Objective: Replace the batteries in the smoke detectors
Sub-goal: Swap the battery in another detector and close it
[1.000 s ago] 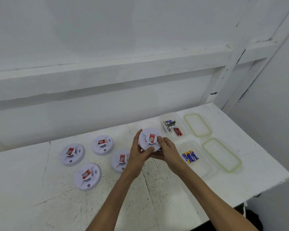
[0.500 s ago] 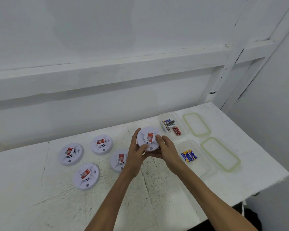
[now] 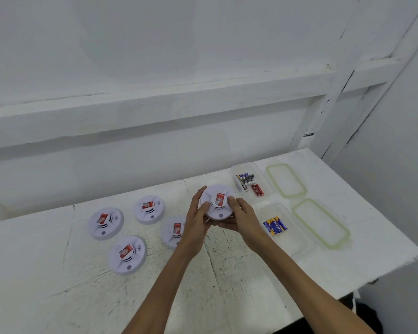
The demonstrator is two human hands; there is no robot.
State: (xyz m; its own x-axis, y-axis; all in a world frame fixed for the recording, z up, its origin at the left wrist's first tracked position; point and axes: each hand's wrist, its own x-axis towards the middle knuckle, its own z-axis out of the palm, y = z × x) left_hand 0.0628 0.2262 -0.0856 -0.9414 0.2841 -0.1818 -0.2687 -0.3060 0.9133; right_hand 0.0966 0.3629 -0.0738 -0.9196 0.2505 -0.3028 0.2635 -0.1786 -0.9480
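A round white smoke detector (image 3: 217,201) with a red sticker is held above the table, face toward me. My left hand (image 3: 196,220) grips its left edge and my right hand (image 3: 242,216) grips its right edge and underside. Several more detectors lie face up on the table: one at the far left (image 3: 105,222), one behind it (image 3: 149,209), one in front (image 3: 127,254), and one (image 3: 173,231) partly hidden by my left wrist. Blue batteries (image 3: 275,225) lie in a clear tub (image 3: 292,242). Mixed dark and red batteries (image 3: 249,183) fill a second tub (image 3: 258,168).
Two clear lids with green seals lie at the right, one far (image 3: 286,180), one near (image 3: 320,222). The white table (image 3: 239,280) ends at a right edge close to the lids. A white wall with a ledge stands behind.
Both hands kept the detector and shifted slightly on its rim; it sits a little closer to me and lower in view. Nothing on the table moved.
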